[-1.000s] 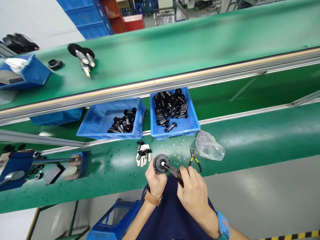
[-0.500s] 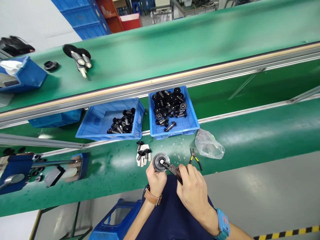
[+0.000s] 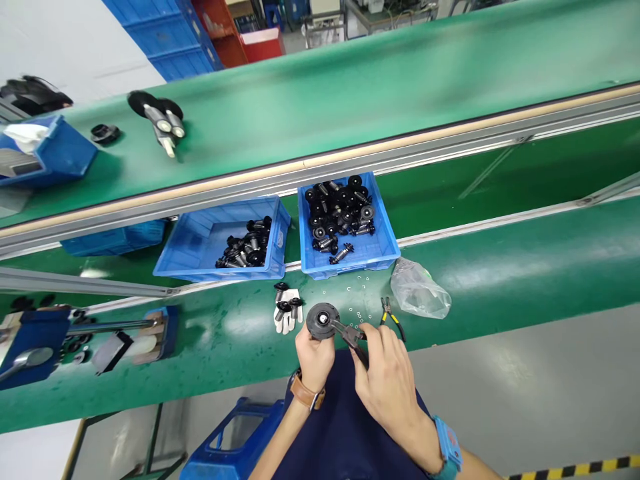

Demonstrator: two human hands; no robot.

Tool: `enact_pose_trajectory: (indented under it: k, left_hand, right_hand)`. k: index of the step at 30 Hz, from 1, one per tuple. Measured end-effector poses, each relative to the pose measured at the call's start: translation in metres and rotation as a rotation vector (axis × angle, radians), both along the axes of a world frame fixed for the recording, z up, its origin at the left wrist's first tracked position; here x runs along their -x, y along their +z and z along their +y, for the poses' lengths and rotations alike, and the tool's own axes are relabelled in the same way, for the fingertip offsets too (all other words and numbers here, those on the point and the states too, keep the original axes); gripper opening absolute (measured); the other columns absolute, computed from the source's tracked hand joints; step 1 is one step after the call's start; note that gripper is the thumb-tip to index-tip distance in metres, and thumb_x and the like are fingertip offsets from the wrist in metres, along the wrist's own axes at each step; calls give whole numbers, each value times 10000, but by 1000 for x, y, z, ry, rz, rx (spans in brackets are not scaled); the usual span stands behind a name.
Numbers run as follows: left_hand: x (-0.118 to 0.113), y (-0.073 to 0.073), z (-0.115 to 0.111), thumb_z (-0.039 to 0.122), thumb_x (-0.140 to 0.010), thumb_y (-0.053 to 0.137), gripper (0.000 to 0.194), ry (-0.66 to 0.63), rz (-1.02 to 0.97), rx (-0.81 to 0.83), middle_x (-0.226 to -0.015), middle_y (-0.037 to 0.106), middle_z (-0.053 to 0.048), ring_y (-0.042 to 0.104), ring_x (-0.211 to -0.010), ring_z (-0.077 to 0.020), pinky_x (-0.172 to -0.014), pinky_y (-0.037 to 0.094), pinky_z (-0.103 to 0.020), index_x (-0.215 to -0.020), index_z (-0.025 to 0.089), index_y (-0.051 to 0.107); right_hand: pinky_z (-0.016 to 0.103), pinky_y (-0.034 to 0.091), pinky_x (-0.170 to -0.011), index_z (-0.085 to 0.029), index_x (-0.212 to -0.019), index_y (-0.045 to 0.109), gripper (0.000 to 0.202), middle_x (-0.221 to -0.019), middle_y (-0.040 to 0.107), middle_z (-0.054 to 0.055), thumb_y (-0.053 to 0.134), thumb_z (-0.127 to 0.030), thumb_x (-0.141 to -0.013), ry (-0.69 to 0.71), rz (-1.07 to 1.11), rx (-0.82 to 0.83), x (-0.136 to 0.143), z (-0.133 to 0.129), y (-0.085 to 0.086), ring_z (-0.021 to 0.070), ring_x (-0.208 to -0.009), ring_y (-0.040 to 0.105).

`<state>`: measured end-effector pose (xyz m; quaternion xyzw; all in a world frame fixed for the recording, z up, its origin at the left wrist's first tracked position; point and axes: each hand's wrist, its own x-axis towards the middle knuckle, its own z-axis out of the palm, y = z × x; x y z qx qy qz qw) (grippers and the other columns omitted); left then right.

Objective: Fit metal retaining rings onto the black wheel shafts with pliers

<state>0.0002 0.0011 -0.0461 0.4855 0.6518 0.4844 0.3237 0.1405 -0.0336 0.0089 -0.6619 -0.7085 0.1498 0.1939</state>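
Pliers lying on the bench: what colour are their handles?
The handles are yellow and black; best seen in the head view.

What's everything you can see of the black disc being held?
The black disc looks like plastic or rubber, with a small pale spot in its middle. Its face tilts up toward the camera, near the front edge of the green bench. The left hand holds it from below. The tips of the pliers are at its rim, maybe touching.

Dark pliers (image 3: pixel 351 334), tips now off the centre of the black wheel (image 3: pixel 321 321), nearer its rim
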Motion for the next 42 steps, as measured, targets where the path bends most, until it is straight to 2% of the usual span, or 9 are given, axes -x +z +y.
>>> enact_pose_trajectory:
  k: [4, 9, 13, 19, 26, 30, 34, 37, 42]
  left_hand:
    - [0, 2, 1, 258, -742, 737, 187, 33, -75, 34, -844, 780, -88, 732, -785, -237, -745, 617, -344, -875, 128, 753]
    - [2, 2, -2, 272, -728, 765, 169, 16, -122, 83, -794, 773, -72, 729, -767, -235, -731, 621, -346, -822, 132, 757]
    - [4, 1, -4, 277, -737, 762, 167, -11, -143, 96, -778, 773, -67, 729, -754, -228, -724, 619, -344, -818, 132, 753]
    - [7, -2, -7, 272, -723, 777, 198, -13, -133, 92, -807, 783, -85, 736, -756, -228, -723, 620, -334, -851, 122, 756]
    - [3, -2, -5, 234, -759, 731, 206, -33, -116, 32, -884, 789, -102, 754, -805, -235, -759, 626, -337, -934, 126, 746]
    - [3, 1, -4, 179, -787, 682, 196, -98, -66, -12, -909, 782, -92, 752, -836, -229, -780, 619, -329, -974, 143, 729]
    - [8, 4, -4, 132, -812, 634, 205, -146, 23, -52, -946, 759, -77, 731, -877, -213, -808, 599, -321, -1003, 164, 701]
    - [11, 4, -4, 116, -821, 619, 210, -170, 67, -74, -957, 741, -68, 716, -885, -207, -805, 587, -312, -1011, 174, 688]
    - [15, 6, -2, 107, -828, 609, 212, -166, 146, -114, -975, 721, -68, 695, -910, -212, -834, 567, -326, -1016, 179, 678]
  right_hand:
    - [401, 476, -845, -196, -1215, 516, 277, -1080, 620, 119, 435, -378, -1023, -128, 135, 18, -29, 15, -31, 279, -1000, 587]
    - [372, 471, -825, -131, -1206, 554, 335, -1069, 648, 161, 476, -387, -1003, -315, -196, 446, -90, 30, -126, 300, -1027, 622]
    - [413, 463, -753, -49, -1137, 604, 379, -985, 644, 228, 529, -377, -965, -393, -278, 554, -119, 21, -183, 365, -945, 634]
    - [464, 389, -972, -55, -1383, 448, 563, -1288, 513, 276, 444, -466, -999, -445, -331, 479, -110, 7, -207, 394, -1253, 460]
    - [471, 468, -884, -46, -1309, 491, 698, -1217, 541, 271, 714, -473, -804, -459, -238, 608, -65, 2, -231, 406, -1149, 534]
    - [453, 494, -851, -67, -1185, 550, 531, -1186, 578, 259, 710, -291, -730, -476, -113, 706, -71, 16, -230, 388, -1106, 585]
    - [328, 510, -727, -156, -970, 594, 270, -886, 665, 87, 639, -262, -726, -352, 144, 773, -89, 31, -207, 250, -822, 656]
    - [285, 501, -709, -183, -928, 572, 151, -841, 655, 30, 519, -237, -797, -196, 323, 718, -89, 30, -169, 195, -770, 635]
    - [322, 489, -834, -199, -1171, 541, 273, -988, 642, 50, 452, -362, -971, 35, 488, 438, -65, 18, -75, 203, -880, 612]
